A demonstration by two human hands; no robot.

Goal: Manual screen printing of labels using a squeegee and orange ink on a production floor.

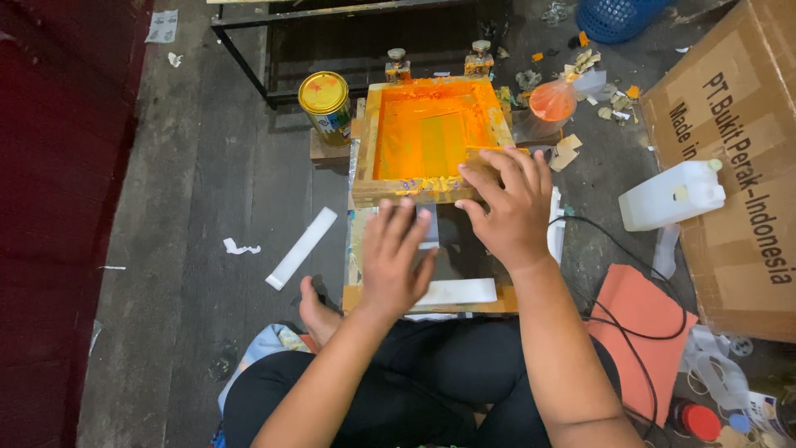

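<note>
Both hands work at the orange-inked screen frame [431, 137] hinged over the board [452, 303]: my right hand [507, 203], fingers spread, grips its near edge to tilt it, while my left hand [396, 257] lies flat, pinning the white strip [458, 291] underneath.

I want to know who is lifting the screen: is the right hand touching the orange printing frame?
Touching. The head view shows the right hand with its fingers laid over the near wooden edge of the orange printing frame, no gap visible.
</note>
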